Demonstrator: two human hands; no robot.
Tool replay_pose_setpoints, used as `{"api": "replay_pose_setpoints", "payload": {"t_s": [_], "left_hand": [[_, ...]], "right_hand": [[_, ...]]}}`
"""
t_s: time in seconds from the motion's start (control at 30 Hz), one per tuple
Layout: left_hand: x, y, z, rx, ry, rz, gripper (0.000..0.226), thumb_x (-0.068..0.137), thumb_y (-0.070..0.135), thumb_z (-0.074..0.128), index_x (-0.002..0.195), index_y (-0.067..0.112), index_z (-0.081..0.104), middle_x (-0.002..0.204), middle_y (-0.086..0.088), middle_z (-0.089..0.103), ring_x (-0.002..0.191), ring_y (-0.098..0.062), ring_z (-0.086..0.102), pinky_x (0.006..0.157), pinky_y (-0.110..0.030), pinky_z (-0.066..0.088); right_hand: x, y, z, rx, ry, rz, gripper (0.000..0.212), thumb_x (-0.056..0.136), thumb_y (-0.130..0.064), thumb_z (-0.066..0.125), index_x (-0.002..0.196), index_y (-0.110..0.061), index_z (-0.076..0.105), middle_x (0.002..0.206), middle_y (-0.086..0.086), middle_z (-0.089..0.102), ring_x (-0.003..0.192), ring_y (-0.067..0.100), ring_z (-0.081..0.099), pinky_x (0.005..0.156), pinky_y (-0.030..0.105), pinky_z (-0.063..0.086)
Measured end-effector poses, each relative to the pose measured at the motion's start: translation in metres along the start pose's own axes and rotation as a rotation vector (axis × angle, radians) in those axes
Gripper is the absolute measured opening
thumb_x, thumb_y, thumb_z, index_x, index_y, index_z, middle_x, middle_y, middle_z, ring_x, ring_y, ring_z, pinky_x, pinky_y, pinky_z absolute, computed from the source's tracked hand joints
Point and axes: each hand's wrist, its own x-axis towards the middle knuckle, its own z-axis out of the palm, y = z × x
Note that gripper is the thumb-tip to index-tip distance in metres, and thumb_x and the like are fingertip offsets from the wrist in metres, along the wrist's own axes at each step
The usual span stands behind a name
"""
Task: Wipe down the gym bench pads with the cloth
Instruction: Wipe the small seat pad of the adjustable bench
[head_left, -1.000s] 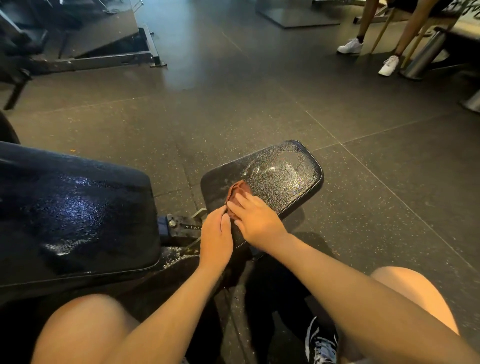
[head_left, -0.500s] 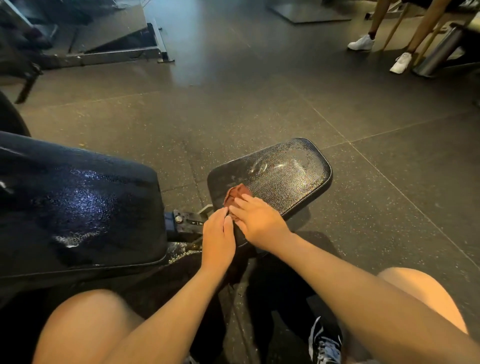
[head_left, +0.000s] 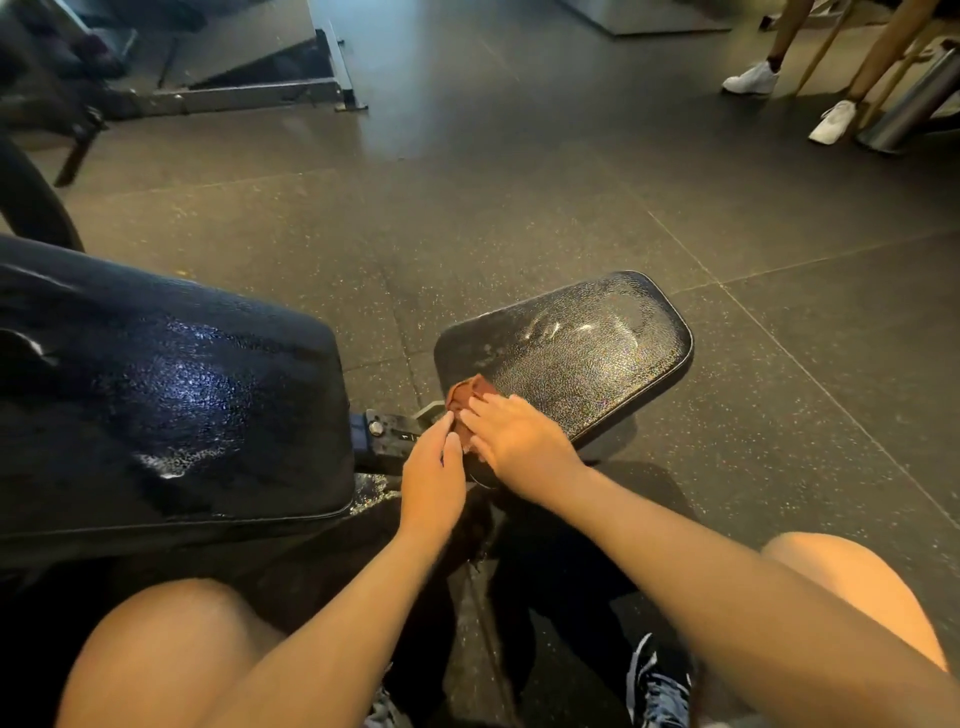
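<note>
While the person crouches beside the gym bench, the right hand (head_left: 519, 447) lies flat with straight fingers on a reddish-brown cloth (head_left: 467, 392), pressing it onto the near left corner of the small seat pad (head_left: 587, 353). Just beside it, the left hand (head_left: 434, 480) is also stretched out, fingers together, their tips meeting the cloth's near edge above the metal bracket (head_left: 387, 431). Wet streaks shine on the seat pad and on the large back pad (head_left: 171, 410) to the left.
</note>
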Motion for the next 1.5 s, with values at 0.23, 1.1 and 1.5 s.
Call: {"api": "replay_pose_setpoints", "payload": {"t_s": [0.23,1.1,1.5], "left_hand": [[-0.002,0.001,0.002,0.004,-0.044,0.005,0.045,0.109,0.027,0.035,0.152,0.018,0.043,0.155,0.004,0.044,0.142,-0.008,0.036,0.111,-0.017,0.02],[0.027,0.035,0.041,0.185,-0.15,0.405,0.049,0.101,0.028,0.048,0.149,0.018,0.046,0.162,-0.003,0.033,0.15,-0.016,0.026,0.124,-0.035,0.019],[0.04,0.026,0.034,0.233,-0.072,0.282,0.051,0.105,0.034,0.04,0.154,0.022,0.038,0.164,-0.002,0.026,0.152,-0.015,0.021,0.124,-0.036,0.019]], "right_hand": [[0.011,0.01,-0.012,0.035,0.11,0.419,0.037,0.098,-0.021,0.043,0.127,-0.003,0.056,0.131,0.015,0.058,0.128,0.038,0.051,0.105,0.051,0.042],[-0.009,0.056,-0.021,0.365,0.249,0.568,0.04,0.101,-0.011,0.045,0.14,-0.003,0.052,0.146,0.014,0.051,0.142,0.03,0.037,0.119,0.028,0.016],[-0.007,0.042,-0.012,0.28,0.271,0.537,0.041,0.095,-0.018,0.046,0.128,0.001,0.062,0.129,0.017,0.063,0.129,0.036,0.052,0.113,0.041,0.035]]}}
